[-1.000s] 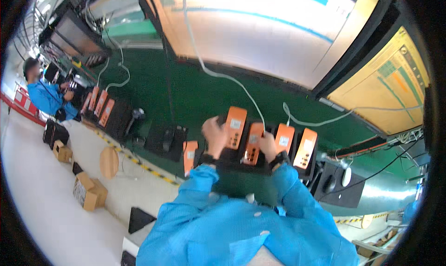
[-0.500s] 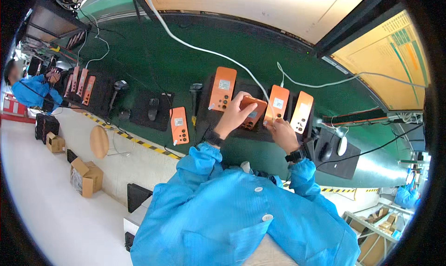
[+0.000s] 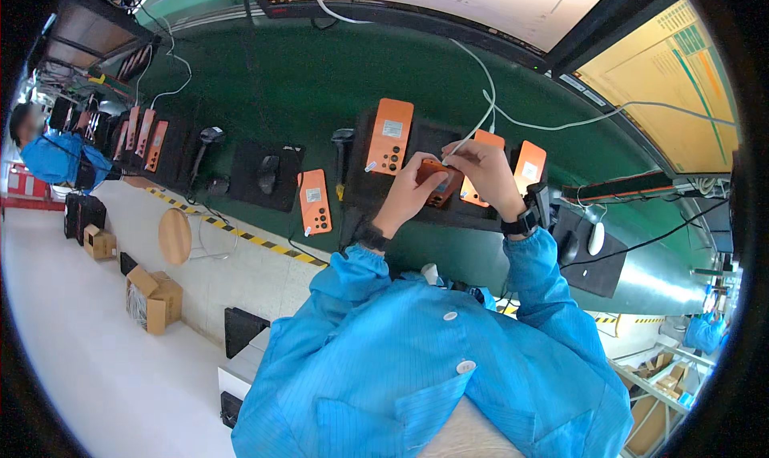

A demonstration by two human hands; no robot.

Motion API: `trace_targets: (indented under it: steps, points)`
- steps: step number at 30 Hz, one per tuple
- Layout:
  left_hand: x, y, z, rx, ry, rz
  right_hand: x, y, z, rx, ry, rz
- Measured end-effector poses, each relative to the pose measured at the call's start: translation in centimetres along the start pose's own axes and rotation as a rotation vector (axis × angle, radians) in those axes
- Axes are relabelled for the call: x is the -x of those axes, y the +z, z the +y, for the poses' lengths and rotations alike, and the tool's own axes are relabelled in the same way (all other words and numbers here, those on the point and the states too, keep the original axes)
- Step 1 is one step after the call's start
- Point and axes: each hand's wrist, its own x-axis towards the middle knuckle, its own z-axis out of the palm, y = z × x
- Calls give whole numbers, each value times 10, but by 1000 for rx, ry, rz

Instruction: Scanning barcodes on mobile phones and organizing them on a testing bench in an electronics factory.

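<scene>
Hands (image 3: 406, 194) (image 3: 490, 174), two, hold one phone (image 3: 440, 196), one cable (image 3: 478, 127), near four phones (image 3: 390, 136).

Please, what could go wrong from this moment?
The left hand holds an orange phone tilted; a loose grip might drop it. The right hand seems to pinch a white cable beside it; sideways force might strain it. This cable appears to cross a second cable, so pulling might snag both.

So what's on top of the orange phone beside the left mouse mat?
A white label, dark lenses and a pale tab show on the orange phone; what's under the label and phone is covered.
</scene>
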Motion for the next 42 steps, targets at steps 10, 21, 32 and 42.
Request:
trace_targets:
  steps: [10, 21, 32, 42]
  points:
    - [-5, -12, -8, 186, 9, -119, 12, 13, 0, 88, -7, 55]
    - [-129, -77, -63, -1167, 205, 28, -6, 26, 40, 230, -37, -30]
    - [-39, -76, -89, -1444, 340, 19, -60, 21, 109, 197, -93, 265]
    - [74, -68, -86, -1238, 114, 151, -21, -9, 153, 614, -8, 562]
